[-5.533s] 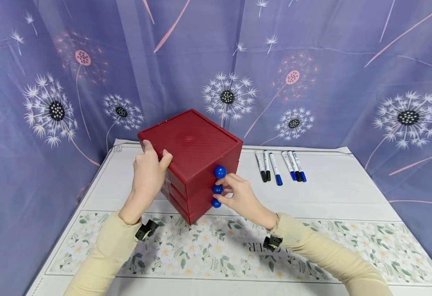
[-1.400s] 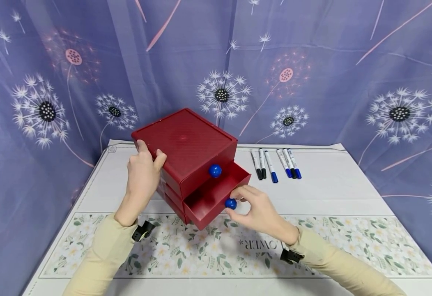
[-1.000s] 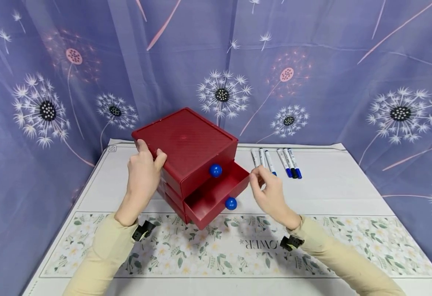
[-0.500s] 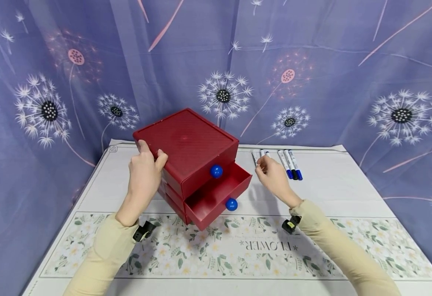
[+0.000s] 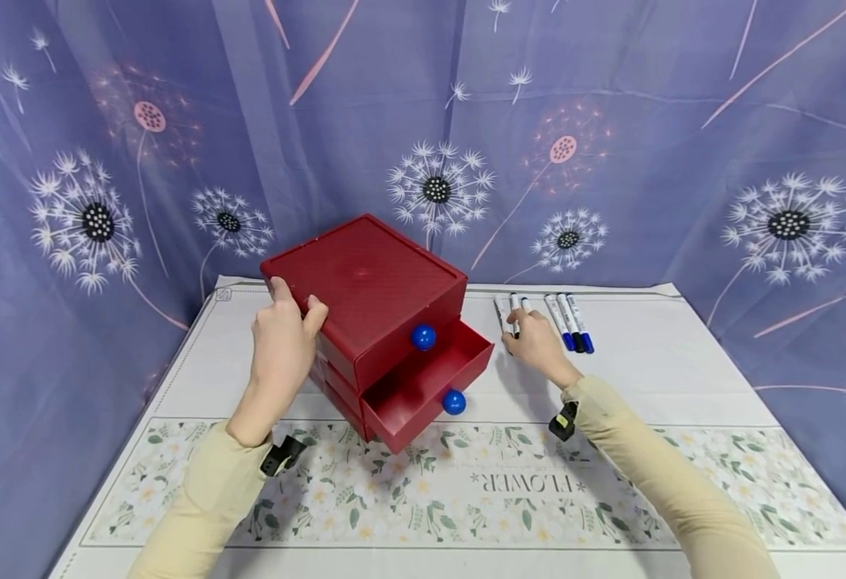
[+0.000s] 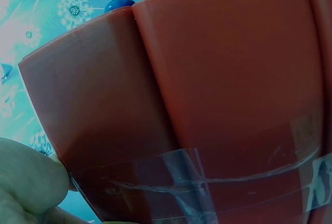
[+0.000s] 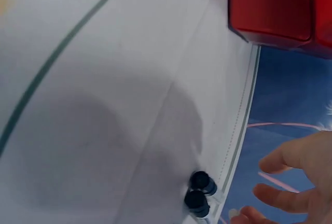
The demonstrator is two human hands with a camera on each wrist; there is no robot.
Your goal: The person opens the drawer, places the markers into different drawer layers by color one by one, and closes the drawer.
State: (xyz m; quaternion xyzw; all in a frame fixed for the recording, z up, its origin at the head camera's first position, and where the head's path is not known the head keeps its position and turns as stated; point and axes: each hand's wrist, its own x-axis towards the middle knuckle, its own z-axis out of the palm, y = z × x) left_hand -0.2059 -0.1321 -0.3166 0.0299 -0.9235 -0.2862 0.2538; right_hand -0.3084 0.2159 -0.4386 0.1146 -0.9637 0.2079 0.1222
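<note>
Red cabinet (image 5: 358, 277), drawer (image 5: 423, 378) out: my left hand (image 5: 281, 342) gripped the cabinet; my right hand (image 5: 539, 344), fingers parted, hung by pens (image 5: 571, 322) at the drawer's two o'clock, none yet inside.

- Head view: bright, even light; soft shadow beside the right sleeve (image 5: 655, 466)
- Left wrist view: dim, teal-tinted; tape (image 6: 181, 182) glinting faintly on the red cabinet (image 6: 233, 68)
- Right wrist view: dim, broad soft shadow across the tabletop (image 7: 166, 37)
</note>
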